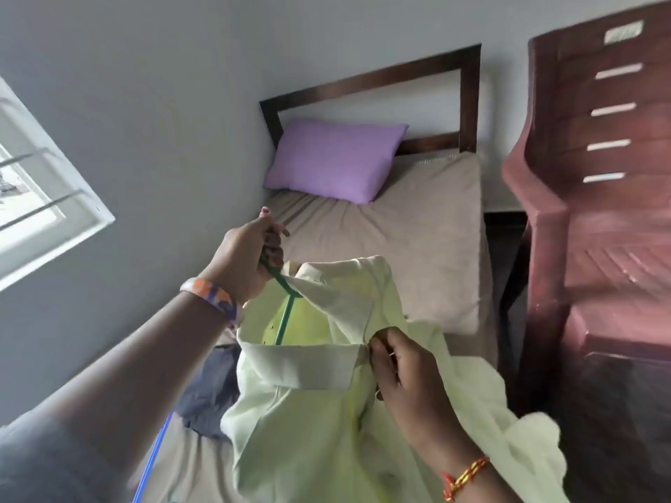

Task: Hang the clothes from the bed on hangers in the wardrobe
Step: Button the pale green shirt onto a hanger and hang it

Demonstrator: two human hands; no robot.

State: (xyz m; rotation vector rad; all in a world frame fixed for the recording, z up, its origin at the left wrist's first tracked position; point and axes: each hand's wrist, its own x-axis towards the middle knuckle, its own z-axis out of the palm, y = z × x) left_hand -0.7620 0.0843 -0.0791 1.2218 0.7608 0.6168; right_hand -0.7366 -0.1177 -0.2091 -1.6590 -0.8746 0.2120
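L hand (247, 255) fingers curled round hook of green hanger (281, 321), held up over mid bed (428, 226); hanger sits inside pale green shirt (308, 412). R hand (403, 364) pinches shirt's collar edge. Dark garment (210, 390) lies by bed's left edge, purple pillow (334, 159) at head end

No legible text, label, brand, number or sign is visible on any surface in the head view.
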